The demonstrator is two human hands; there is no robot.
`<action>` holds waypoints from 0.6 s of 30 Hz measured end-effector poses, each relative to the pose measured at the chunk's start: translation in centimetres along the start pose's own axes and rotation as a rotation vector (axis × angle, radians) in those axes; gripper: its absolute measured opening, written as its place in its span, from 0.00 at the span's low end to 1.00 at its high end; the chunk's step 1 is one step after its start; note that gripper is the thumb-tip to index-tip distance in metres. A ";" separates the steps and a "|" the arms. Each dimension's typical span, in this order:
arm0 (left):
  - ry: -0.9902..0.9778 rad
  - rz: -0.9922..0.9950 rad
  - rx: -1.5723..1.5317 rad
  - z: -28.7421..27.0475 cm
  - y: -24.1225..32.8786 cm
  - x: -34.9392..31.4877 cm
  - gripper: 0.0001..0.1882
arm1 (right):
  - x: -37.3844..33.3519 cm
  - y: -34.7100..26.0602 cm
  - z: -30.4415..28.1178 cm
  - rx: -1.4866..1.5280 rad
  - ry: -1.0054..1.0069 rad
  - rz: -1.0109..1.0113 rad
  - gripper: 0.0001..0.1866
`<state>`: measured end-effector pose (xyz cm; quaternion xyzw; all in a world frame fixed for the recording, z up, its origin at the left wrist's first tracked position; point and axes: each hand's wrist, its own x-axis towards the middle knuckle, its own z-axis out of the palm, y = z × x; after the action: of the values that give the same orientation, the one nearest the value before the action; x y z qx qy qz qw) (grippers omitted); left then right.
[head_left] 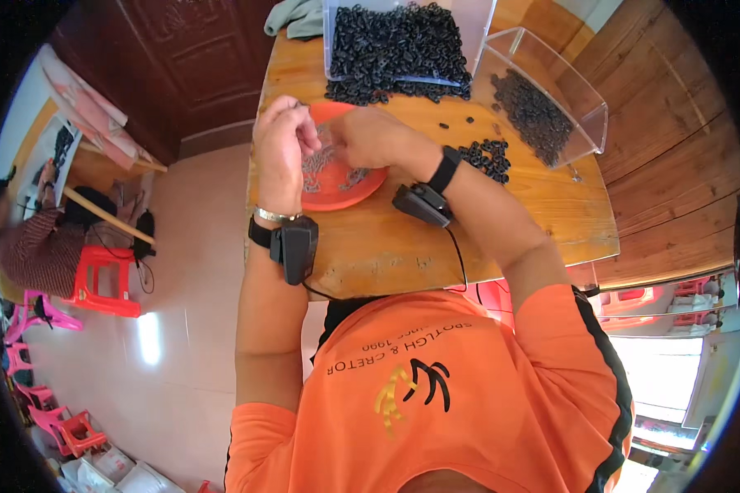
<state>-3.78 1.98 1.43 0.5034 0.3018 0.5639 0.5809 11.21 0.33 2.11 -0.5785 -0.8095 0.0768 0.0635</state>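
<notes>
An orange-red plate (343,200) lies on the wooden table, holding many small silvery metal pieces (355,176). At the plate's left edge, my left hand (281,146) is raised with its fingers curled in. Anything between those fingertips is too small to make out. My right hand (372,136) reaches over the plate from the right, fingers bent down and drawn together near the metal pieces. Its fingertips are partly hidden, so what they hold does not show. Just right of this hand sits a small pile of black ring-like pieces (487,158).
Black pieces (396,45) spill from a clear plastic box (479,33) at the far side. A transparent bin (585,131) with more stands at the right. Grey cloth (298,18) lies at the far left corner. Another person (37,246) sits at left, near a red stool (107,283).
</notes>
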 end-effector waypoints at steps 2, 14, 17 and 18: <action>-0.089 -0.031 0.027 0.5 0.0 -0.2 0.08 | -0.5 2.3 0.0 0.330 0.096 0.016 0.08; -0.320 0.097 0.268 2.5 -1.9 -1.6 0.11 | -3.2 4.0 -0.4 1.340 0.137 -0.014 0.09; -0.311 0.114 0.318 2.7 -2.0 -1.5 0.11 | -3.1 3.7 -0.1 1.300 0.154 -0.027 0.10; -0.304 0.114 0.326 2.8 -2.0 -1.6 0.10 | -3.1 3.7 0.0 1.305 0.172 -0.021 0.11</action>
<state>-0.79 0.10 0.08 0.6860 0.2688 0.4575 0.4978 15.61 -1.40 1.33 -0.4174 -0.5945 0.5046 0.4666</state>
